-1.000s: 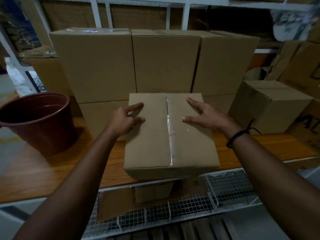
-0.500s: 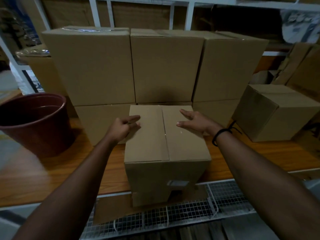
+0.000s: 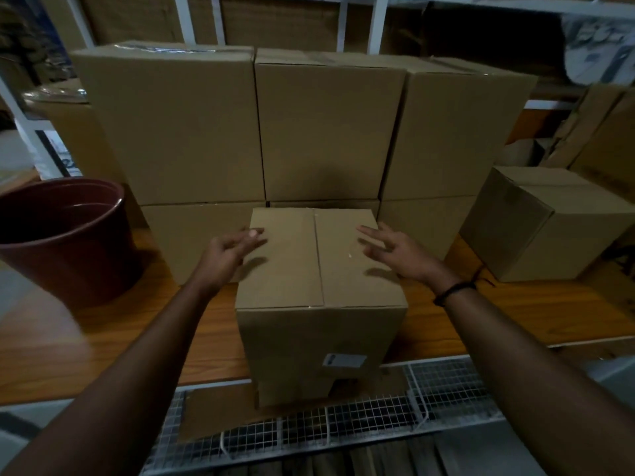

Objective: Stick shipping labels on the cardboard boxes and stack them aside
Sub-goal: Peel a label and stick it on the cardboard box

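One cardboard box (image 3: 319, 269) stands at the front edge of the wooden desk (image 3: 103, 341), a label (image 3: 344, 360) stuck low on its near face. Over its top the left hand (image 3: 230, 250) and right hand (image 3: 395, 250) spread with loose fingers, grasping nothing. Behind it rise stacked boxes (image 3: 326, 132); a brown bucket (image 3: 65, 235) sits to the left.

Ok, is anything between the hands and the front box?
Nothing visible. The left hand and right hand are open over the top of the front box, one near each side edge, with only bare cardboard beneath them.
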A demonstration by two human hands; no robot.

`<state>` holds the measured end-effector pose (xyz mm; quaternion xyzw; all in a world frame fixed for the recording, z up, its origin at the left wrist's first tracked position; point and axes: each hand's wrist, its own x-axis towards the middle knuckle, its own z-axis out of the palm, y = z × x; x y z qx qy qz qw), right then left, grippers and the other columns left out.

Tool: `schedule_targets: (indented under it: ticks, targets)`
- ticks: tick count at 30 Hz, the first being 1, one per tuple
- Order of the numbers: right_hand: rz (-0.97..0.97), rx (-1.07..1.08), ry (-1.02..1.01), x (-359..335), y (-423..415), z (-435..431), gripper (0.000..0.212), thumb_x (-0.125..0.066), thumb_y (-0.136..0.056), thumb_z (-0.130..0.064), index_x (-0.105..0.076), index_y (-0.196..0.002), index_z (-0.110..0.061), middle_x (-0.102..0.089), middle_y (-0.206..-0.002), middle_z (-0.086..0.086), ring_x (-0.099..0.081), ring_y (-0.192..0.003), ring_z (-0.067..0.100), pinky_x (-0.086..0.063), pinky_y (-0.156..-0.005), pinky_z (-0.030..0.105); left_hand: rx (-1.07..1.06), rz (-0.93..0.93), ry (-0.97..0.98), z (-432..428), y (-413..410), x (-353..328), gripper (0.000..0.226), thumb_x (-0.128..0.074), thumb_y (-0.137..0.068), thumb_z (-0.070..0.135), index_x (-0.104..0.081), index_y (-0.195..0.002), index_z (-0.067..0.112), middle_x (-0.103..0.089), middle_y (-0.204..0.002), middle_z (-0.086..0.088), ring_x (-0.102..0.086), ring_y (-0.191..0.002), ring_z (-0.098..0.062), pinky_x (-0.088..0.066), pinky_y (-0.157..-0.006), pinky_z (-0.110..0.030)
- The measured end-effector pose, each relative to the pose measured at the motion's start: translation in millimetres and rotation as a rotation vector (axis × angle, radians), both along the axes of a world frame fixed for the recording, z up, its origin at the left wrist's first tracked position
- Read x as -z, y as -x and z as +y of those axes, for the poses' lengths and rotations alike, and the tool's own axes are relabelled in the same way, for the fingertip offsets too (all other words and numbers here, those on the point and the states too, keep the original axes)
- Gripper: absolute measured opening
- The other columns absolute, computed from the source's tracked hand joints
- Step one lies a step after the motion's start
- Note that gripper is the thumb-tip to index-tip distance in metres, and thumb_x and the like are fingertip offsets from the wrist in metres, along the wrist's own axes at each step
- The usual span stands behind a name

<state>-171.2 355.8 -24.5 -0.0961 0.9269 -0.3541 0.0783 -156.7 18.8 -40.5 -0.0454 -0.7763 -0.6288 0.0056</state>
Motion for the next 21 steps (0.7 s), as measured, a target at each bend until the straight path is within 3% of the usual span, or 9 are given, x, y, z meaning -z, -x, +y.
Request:
schedule_targets:
  ticks: [2, 4, 7, 10, 12, 15, 18, 21]
  targets:
    - [0.019, -0.001, 0.051, 5.1, -27.1, 12.1, 0.068, -0.053, -0.071, -0.078, -0.041, -0.135, -0.058, -0.007, -0.163, 0.001, -0.027, -0.142, 0.026, -0.034, -0.111, 0.050, -0.006, 0.022, -0.061, -4.3, -15.4, 1.8, 0.029, -0.044, -0.101, 0.027, -0.063, -0.120, 0.016, -0.060, -0.114, 0.015, -0.061, -0.097, 0.011, -0.051, -0.069, -0.010]
    - [0.001, -0.039, 0.070, 13.0, -54.0, 18.7, 0.067, -0.058, -0.067, -0.080, -0.043, -0.129, -0.062, -0.004, -0.163, -0.002, -0.025, -0.144, 0.025, -0.038, -0.109, 0.048, 0.052, 0.014, -0.045, -7.5, -25.6, 8.7, 0.031, -0.048, -0.095, 0.033, -0.064, -0.119, 0.021, -0.060, -0.116, 0.018, -0.060, -0.096, 0.015, -0.048, -0.072, -0.010]
    - [0.002, -0.082, 0.099, 30.8, -73.0, 15.6, 0.073, -0.070, -0.063, -0.073, -0.043, -0.130, -0.061, -0.010, -0.162, -0.006, -0.016, -0.145, 0.011, -0.031, -0.113, 0.035, 0.165, -0.045, -0.005, -5.5, -34.8, 17.1, 0.040, -0.052, -0.088, 0.040, -0.060, -0.126, 0.031, -0.056, -0.123, 0.020, -0.056, -0.105, 0.007, -0.043, -0.080, -0.020]
    - [0.073, -0.034, 0.028, 41.8, -76.0, 4.8, 0.090, -0.072, -0.055, -0.076, -0.037, -0.137, -0.060, -0.014, -0.162, -0.011, -0.008, -0.139, 0.000, -0.022, -0.109, 0.029, 0.195, -0.063, 0.022, -2.4, -35.2, 19.2, 0.051, -0.057, -0.083, 0.044, -0.054, -0.134, 0.035, -0.049, -0.137, 0.010, -0.050, -0.122, -0.009, -0.044, -0.095, -0.028]
    - [0.101, -0.006, 0.025, 41.0, -75.7, 0.4, 0.090, -0.071, -0.056, -0.074, -0.037, -0.137, -0.059, -0.018, -0.161, -0.009, -0.007, -0.140, -0.001, -0.022, -0.110, 0.029, 0.194, -0.053, 0.028, -1.4, -33.9, 18.4, 0.053, -0.058, -0.082, 0.046, -0.054, -0.133, 0.035, -0.048, -0.141, 0.006, -0.047, -0.129, -0.015, -0.043, -0.101, -0.030]
    - [0.140, 0.008, 0.034, 43.0, -75.3, -1.2, 0.087, -0.070, -0.059, -0.073, -0.038, -0.138, -0.057, -0.028, -0.158, -0.010, -0.003, -0.147, 0.003, -0.023, -0.118, 0.041, 0.178, -0.051, -0.039, -0.3, -36.2, 19.6, 0.048, -0.050, -0.089, 0.050, -0.050, -0.135, 0.037, -0.049, -0.138, 0.010, -0.047, -0.130, -0.013, -0.044, -0.099, -0.030]
    - [0.220, 0.061, 0.097, 52.4, -86.7, -1.5, 0.085, -0.071, -0.063, -0.068, -0.035, -0.139, -0.056, -0.023, -0.159, -0.011, -0.011, -0.147, 0.006, -0.032, -0.114, 0.049, 0.106, 0.140, 0.001, -6.4, -54.8, 37.1, 0.052, -0.040, -0.095, 0.061, -0.037, -0.144, 0.041, -0.042, -0.147, 0.008, -0.046, -0.127, 0.005, -0.045, -0.104, -0.036]
    - [0.332, 0.098, 0.180, 69.6, -108.8, -3.3, 0.090, -0.073, -0.068, -0.059, -0.020, -0.140, -0.064, -0.009, -0.162, -0.012, -0.028, -0.139, 0.003, -0.045, -0.104, 0.039, 0.069, 0.408, 0.142, -17.3, -78.3, 75.4, 0.074, -0.042, -0.088, 0.072, -0.017, -0.153, 0.045, -0.012, -0.165, -0.003, -0.026, -0.146, -0.008, -0.036, -0.109, -0.041]
